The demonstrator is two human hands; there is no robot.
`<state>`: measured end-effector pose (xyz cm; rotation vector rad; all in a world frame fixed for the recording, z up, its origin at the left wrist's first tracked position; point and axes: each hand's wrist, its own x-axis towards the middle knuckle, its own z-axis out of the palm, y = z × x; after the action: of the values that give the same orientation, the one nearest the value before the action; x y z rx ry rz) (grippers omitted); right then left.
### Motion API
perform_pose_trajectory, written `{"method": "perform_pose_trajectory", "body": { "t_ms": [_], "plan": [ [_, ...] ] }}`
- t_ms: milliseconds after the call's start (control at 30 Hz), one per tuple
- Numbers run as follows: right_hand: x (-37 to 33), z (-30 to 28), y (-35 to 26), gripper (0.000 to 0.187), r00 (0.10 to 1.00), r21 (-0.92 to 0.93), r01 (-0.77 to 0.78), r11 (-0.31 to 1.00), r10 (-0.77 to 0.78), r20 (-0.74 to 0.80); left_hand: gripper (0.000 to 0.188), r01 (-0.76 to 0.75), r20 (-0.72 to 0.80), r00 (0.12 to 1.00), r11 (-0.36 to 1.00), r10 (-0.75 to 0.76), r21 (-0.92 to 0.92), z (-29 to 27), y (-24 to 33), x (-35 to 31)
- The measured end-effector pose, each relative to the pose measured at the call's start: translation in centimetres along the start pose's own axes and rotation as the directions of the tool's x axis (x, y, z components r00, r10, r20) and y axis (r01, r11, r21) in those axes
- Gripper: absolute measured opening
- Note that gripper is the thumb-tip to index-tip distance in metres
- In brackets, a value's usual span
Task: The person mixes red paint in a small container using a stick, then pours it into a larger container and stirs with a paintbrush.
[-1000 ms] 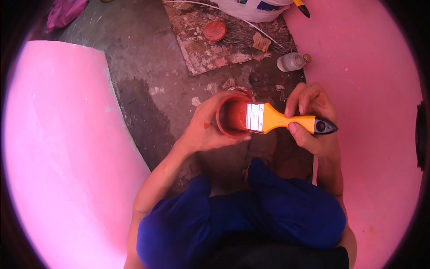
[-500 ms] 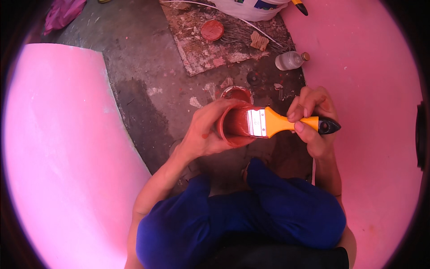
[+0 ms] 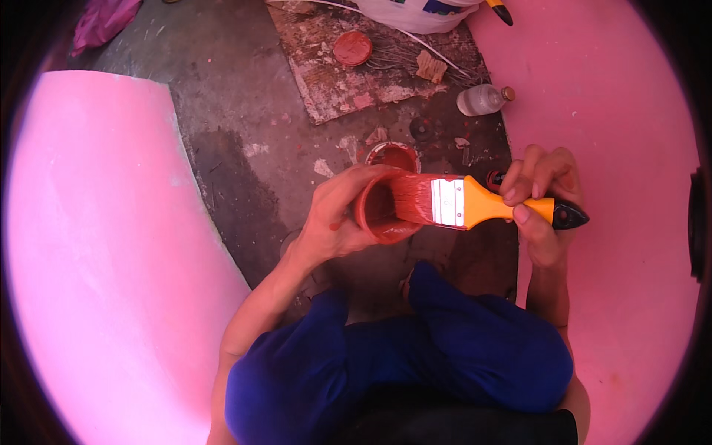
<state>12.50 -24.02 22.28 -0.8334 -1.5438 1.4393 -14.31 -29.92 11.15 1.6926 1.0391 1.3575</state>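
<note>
Cloth of deep blue covers the bent knees of a person low over the stained floor, a cup smeared with red paint held out in front. The left hand curls around the cup, its mouth tipped partly towards the brush; how much paint is inside is hard to tell. The right hand pinches a broad paintbrush by its yellow handle, thumb against fingers, with the bristles reaching over the cup's rim. Those bristles are red along all that shows of them, so coating them looks all but done to this onlooker; bringing the brush clear of the cup is left. A left pink sheet and a right pink sheet flank the person, neither showing a broad red stroke. Just beyond the cup sits an open tin, red inside. Farther out, a clear bottle with a brown cap is near the right sheet's edge, and a paint-marked board bears a round red lid and a brown scrap. White plastic bulges at the far end.
</note>
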Motion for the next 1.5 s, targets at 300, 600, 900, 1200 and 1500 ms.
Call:
{"method": "perform_pose_trajectory", "body": {
  "t_ms": [300, 600, 900, 1200, 1500],
  "plan": [
    [-0.1, -0.9, -0.3, 0.028, 1.000, -0.019, 0.004, 1.000, -0.005, -0.026, 0.071, -0.014, 0.002, 1.000, 1.000, 0.014, 0.024, -0.3, -0.2, -0.1],
    [0.2, -2.2, -0.9, 0.030, 0.997, 0.029, 0.030, 0.999, -0.028, -0.069, 0.085, 0.137, 0.080, 0.988, 0.989, -0.133, -0.048, -0.5, -1.9, -1.8],
    [0.0, -1.2, -0.3, 0.032, 0.981, -0.030, -0.042, 0.999, 0.036, -0.190, 0.088, 0.139, 0.058, 0.989, 0.990, -0.139, 0.019, 1.3, -1.2, -0.7],
    [0.6, 3.1, 1.4, 0.055, 0.802, 0.130, -0.361, 0.923, 0.379, -0.462, 0.086, 0.055, 0.039, 0.998, 0.995, -0.059, 0.089, 1.9, -0.5, 0.3],
    [0.4, 3.7, 2.0, 0.044, 0.854, 0.166, -0.285, 0.944, 0.329, -0.404, 0.081, 0.025, -0.029, 0.999, 0.993, -0.022, 0.113, 2.6, -0.2, 0.0]
  ]
}}
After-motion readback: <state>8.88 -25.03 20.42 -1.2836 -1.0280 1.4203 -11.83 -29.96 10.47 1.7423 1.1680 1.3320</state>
